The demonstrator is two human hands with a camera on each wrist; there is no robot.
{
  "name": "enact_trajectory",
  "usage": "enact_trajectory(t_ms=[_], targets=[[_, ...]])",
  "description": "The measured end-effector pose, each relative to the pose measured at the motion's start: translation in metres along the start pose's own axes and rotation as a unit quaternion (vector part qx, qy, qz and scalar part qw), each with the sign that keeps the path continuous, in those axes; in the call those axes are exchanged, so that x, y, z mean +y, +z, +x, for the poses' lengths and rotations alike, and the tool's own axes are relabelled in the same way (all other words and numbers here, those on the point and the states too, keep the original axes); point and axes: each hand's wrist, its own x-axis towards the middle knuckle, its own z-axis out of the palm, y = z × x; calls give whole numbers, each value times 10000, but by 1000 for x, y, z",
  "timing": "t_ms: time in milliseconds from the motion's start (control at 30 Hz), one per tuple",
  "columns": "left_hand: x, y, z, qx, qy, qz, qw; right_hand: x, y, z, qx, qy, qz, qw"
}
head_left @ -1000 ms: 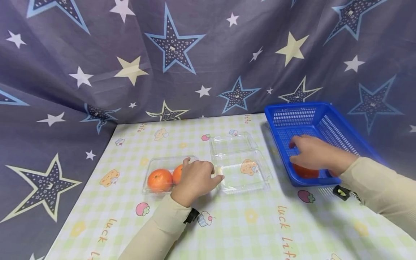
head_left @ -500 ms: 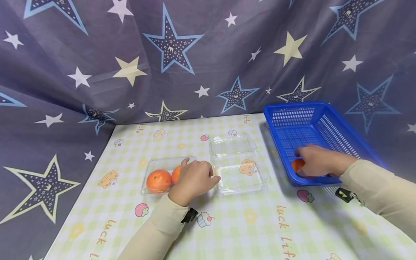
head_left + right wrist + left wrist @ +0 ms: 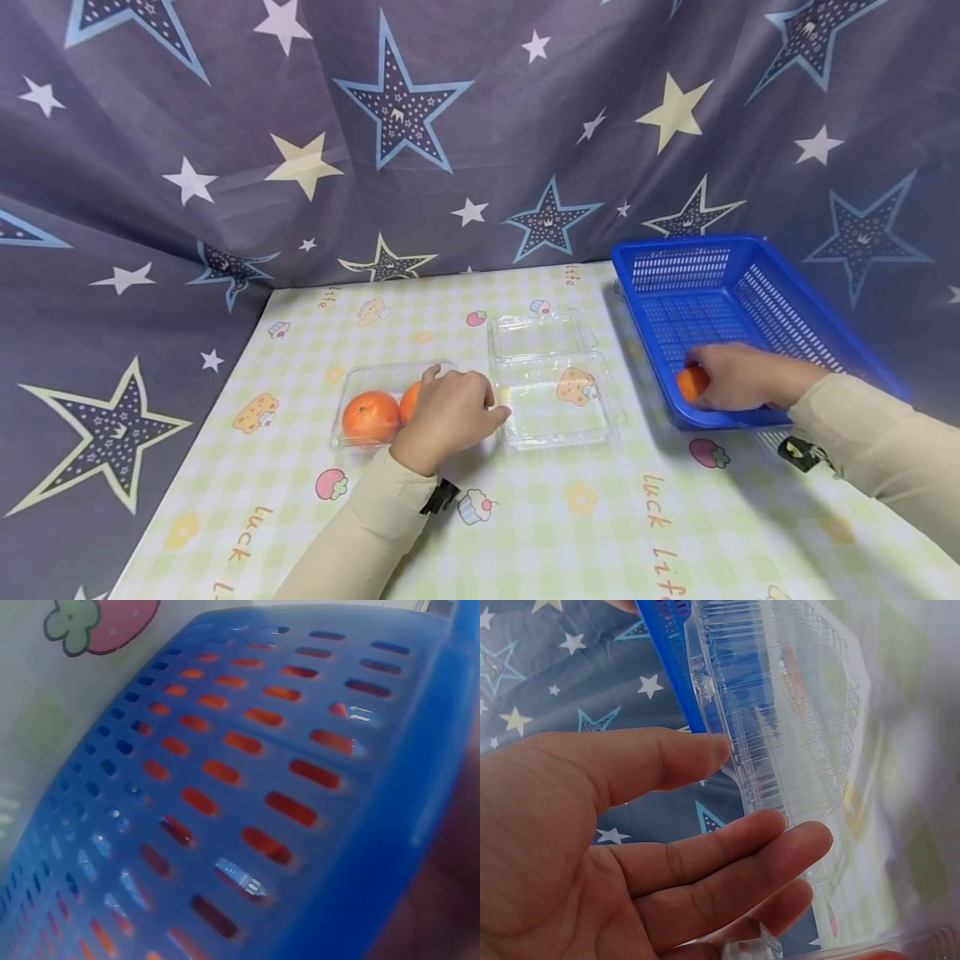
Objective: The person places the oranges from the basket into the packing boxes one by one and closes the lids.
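Observation:
In the head view my right hand [image 3: 738, 377] reaches into the blue plastic basket [image 3: 624, 267] and grips an orange [image 3: 692, 384] near its front left corner. Through the basket's slotted wall, the right wrist view shows orange fruit [image 3: 222, 771]. My left hand [image 3: 452, 417] hovers or rests, which I cannot tell, between two clear plastic containers. Its fingers [image 3: 731, 874] are extended and hold nothing, and the thumb is at the rim of the clear clamshell box [image 3: 795, 712]. Two oranges [image 3: 371, 417] sit in the left clear container [image 3: 375, 372], one partly hidden behind the left hand.
The clamshell box [image 3: 551, 417] lies with its lid [image 3: 542, 335] folded back on the checked tablecloth [image 3: 540, 533]. Behind the table hangs a dark curtain [image 3: 465, 142] with stars. The basket's front and side walls stand around the right hand.
My right hand has lowered in the basket and closed around an orange, which now shows left of the fingers. The left hand and both clear containers have stayed in place.

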Motion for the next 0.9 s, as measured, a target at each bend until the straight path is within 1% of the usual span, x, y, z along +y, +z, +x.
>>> enact_trajectory(t_ms=[200, 300, 433, 533, 667, 900], targets=[[0, 0, 0, -7, -14, 32, 10000, 3, 0, 0, 198, -59, -32, 9998], [-1, 0, 1, -24, -19, 40, 10000, 4, -2, 0, 284, -64, 89, 9995], [-1, 0, 0, -19, -18, 63, 10000, 5, -4, -1, 282, 38, 350, 9990], [-1, 0, 0, -20, -10, 73, 10000, 6, -8, -1, 243, 100, 327, 9991], [-1, 0, 0, -29, -11, 73, 10000, 8, -15, -2, 262, 43, 144, 9995], [-1, 0, 0, -97, 20, 123, 9999, 12, -22, -8, 394, -29, 172, 9991]])
